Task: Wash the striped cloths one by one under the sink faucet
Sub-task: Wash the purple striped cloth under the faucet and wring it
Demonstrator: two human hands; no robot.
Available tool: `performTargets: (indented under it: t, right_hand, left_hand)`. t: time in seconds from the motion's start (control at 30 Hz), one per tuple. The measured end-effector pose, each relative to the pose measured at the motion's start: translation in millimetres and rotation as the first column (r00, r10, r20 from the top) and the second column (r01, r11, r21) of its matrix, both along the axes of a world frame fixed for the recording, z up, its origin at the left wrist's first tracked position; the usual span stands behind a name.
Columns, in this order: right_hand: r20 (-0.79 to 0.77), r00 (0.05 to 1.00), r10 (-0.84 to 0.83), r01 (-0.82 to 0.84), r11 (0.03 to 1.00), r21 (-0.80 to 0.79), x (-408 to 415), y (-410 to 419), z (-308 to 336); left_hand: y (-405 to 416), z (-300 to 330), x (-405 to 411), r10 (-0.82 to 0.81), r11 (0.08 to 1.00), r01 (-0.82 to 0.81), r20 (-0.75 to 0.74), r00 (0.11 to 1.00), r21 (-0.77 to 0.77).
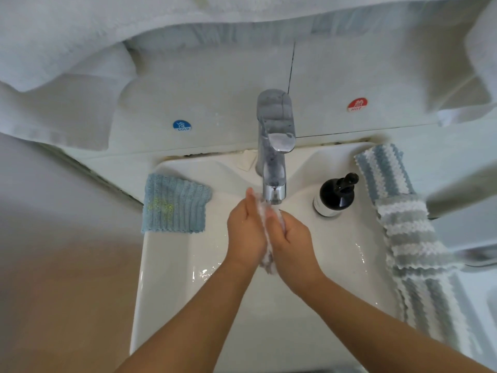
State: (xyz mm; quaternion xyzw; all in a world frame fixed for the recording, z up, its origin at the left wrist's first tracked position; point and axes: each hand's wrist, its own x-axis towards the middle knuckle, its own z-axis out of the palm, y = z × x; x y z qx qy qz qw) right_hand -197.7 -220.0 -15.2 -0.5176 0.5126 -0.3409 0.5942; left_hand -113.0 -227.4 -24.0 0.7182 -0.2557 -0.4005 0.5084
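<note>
A striped cloth [267, 239], wet and bunched into a narrow roll, is held between the two hands just below the spout of the chrome faucet [274, 146], over the white sink [166, 265]. It is gripped from the left by the left hand [246, 232], whose fingers are curled round its far end, and from the right by the right hand [291, 244], whose fingers and thumb are closed round its middle; the near end of the cloth hangs out below the palms. Water droplets are seen on the basin floor near the hands. On the left rim of the sink a blue cloth [174, 204] with a yellowish stain is laid flat. Along the right rim a blue-and-white striped cloth [383, 173] is draped at the far end, with a grey-and-white striped cloth [411, 232] overlapping its near end. A dark pump bottle [336, 196] stands between the faucet and these cloths. On the far wall a blue cold sticker [182, 125] is seen at the left and a red hot sticker [357, 105] at the right. White towels [59, 76] hang at the far left.
</note>
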Motion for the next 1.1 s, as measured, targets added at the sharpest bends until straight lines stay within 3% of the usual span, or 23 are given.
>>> performTargets:
  t: [0.1,0.17,0.27,0.43,0.6,0.67,0.73,0.83,0.93,1.1]
  right_hand:
    - [-0.103,0.993,-0.06,0.06,0.998,-0.006,2,-22,-5]
    - [-0.127,0.992,-0.016,0.018,1.0,0.015,1,-26,-8]
    - [-0.031,0.997,0.072,-0.07,0.994,0.08,1,-5,-1]
    - [-0.083,0.996,-0.011,0.011,1.0,-0.006,2,-26,-5]
    - [0.0,0.997,0.072,-0.072,0.996,0.049,2,-4,-2]
    - [0.014,0.999,0.051,-0.052,0.997,0.059,4,-3,-2]
    - [-0.039,0.999,-0.016,0.018,0.998,0.059,4,-21,-9]
    - [-0.138,0.99,0.016,-0.009,0.999,0.053,3,-28,-15]
    - [-0.029,0.995,0.096,-0.092,0.99,0.104,3,-1,-4]
    - [-0.132,0.991,-0.015,0.02,0.999,0.042,3,-31,-9]
  left_hand:
    - [16,0,-16,-0.104,0.994,0.105,-0.033,0.994,0.027]
    - [21,0,-18,-0.074,0.996,0.075,-0.023,0.997,0.04]
    - [9,-4,-1,0.056,0.998,-0.056,-0.018,0.998,0.002]
    - [20,5,-19,-0.076,0.997,0.076,-0.007,0.997,-0.015]
    - [7,0,0,0.052,0.998,-0.053,-0.036,0.998,-0.015]
    - [6,-1,3,0.025,0.999,-0.025,-0.023,0.999,-0.02]
    - [13,2,-10,-0.052,0.999,0.052,-0.015,0.999,0.007]
    - [18,0,-14,-0.06,0.997,0.061,-0.008,0.998,0.053]
    - [7,-7,6,0.035,0.998,-0.035,0.005,0.999,0.046]
    - [18,-7,-16,-0.1,0.994,0.1,0.007,0.995,0.033]
